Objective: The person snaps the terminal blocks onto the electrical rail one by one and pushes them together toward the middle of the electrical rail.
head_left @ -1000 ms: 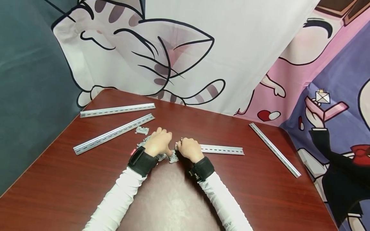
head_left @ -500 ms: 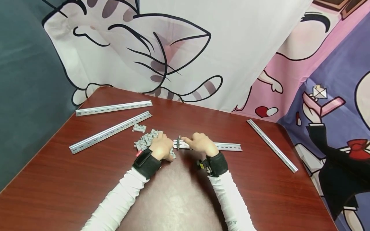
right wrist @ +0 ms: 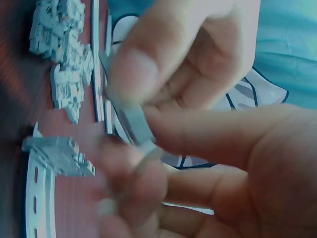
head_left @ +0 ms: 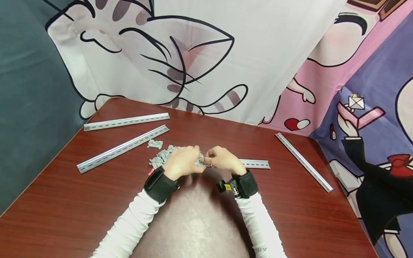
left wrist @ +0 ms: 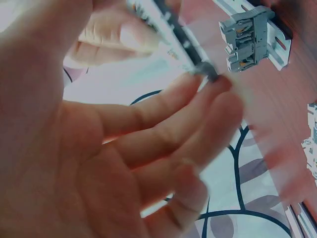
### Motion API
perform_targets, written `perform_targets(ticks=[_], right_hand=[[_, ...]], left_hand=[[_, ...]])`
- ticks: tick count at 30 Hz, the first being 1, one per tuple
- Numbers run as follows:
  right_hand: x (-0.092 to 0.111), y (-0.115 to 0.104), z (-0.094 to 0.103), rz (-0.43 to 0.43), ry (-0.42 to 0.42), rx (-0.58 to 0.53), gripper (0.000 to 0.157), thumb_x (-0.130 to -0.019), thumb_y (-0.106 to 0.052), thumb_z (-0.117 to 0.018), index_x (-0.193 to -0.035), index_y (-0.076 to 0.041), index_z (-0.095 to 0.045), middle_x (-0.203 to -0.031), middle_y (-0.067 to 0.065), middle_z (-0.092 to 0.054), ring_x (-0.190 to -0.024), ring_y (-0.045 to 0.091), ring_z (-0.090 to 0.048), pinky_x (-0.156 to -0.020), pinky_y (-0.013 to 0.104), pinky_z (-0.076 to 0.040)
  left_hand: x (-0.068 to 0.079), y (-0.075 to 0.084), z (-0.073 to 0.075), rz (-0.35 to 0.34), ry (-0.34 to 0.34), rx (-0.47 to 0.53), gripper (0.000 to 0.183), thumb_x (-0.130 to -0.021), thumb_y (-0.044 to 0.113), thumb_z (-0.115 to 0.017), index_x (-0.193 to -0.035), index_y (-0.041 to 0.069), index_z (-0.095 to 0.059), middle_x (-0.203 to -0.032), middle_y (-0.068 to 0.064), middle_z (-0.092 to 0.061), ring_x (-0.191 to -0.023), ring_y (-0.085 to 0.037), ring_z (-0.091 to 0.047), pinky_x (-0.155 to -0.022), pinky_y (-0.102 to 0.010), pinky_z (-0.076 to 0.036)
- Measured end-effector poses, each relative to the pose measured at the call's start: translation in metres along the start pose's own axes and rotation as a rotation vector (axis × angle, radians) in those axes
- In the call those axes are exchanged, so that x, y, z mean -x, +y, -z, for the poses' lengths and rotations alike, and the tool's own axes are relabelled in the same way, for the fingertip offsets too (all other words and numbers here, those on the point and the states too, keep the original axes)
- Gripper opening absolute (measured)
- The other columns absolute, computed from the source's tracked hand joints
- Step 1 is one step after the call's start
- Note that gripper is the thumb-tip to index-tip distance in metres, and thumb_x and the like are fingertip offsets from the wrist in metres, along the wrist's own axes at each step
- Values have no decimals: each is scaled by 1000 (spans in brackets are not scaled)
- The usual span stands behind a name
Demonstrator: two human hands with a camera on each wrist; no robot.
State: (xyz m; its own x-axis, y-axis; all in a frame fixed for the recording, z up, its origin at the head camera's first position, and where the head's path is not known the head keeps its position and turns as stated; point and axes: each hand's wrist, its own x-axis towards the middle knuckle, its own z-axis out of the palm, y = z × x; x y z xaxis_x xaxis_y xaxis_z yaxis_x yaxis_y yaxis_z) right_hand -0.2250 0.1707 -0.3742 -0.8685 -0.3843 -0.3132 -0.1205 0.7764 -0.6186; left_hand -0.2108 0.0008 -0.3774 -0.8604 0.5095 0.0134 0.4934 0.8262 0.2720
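Observation:
My left hand (head_left: 184,159) holds a grey DIN-rail terminal block (right wrist: 133,121) between thumb and fingers, over the left end of a slotted metal rail (head_left: 255,163). From the right, my right hand (head_left: 224,159) meets it, its fingertips pinching the same block. Blur and fingers hide much of that piece in both wrist views. Another terminal block (right wrist: 59,153) stands on the rail's end, just beside the hands; in the left wrist view this standing block (left wrist: 247,39) shows its side. Left of the hands lies a pile of terminal blocks (head_left: 161,156).
One loose terminal block (head_left: 155,144) lies behind the pile. Two slotted rails, a nearer rail (head_left: 122,148) and a farther rail (head_left: 126,122), lie at the left. A further rail (head_left: 303,162) slants near the right edge of the brown table (head_left: 80,211). Printed cloth (head_left: 274,53) hangs behind.
My right hand has drawn rightward off the block at the rail's end. From the pile my left hand has come up and right with a terminal block, and both hands now meet on it.

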Motion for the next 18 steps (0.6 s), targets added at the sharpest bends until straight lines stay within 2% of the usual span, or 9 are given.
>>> perform_targets(ticks=[4,8,13,18], right_hand=[[-1,5,3,3,76,-65,19,-92,-26,-64,-79,-12,-68,-71,-1,-59,-64,10,-51,-57,23,-39],[0,10,7,-23,128,-93,20,-91,-25,-65,-78,-10,-68,-73,3,-60,-65,13,-50,-56,24,-38],[-2,17,9,-49,250,49,18,-87,-17,-67,-72,-7,-68,-66,-1,-58,-60,12,-48,-55,23,-38],[-9,23,1,-76,317,201,25,-81,-15,-70,-58,-12,-61,-58,-6,-48,-57,12,-42,-52,24,-33]], left_hand=[[-2,2,-1,-17,89,-23,45,-78,42,-75,-96,4,-61,-72,-3,-58,-58,-17,-57,-49,-29,-42],[-4,1,-2,-23,120,-31,42,-80,42,-75,-95,6,-59,-73,-3,-59,-63,-19,-60,-51,-31,-44],[-5,-2,-5,-16,87,-24,31,-81,34,-75,-89,7,-62,-75,-4,-62,-70,-23,-64,-55,-36,-47],[-5,-5,-13,7,-23,-35,26,-82,34,-74,-85,8,-69,-88,-10,-70,-85,-31,-65,-68,-45,-52]])
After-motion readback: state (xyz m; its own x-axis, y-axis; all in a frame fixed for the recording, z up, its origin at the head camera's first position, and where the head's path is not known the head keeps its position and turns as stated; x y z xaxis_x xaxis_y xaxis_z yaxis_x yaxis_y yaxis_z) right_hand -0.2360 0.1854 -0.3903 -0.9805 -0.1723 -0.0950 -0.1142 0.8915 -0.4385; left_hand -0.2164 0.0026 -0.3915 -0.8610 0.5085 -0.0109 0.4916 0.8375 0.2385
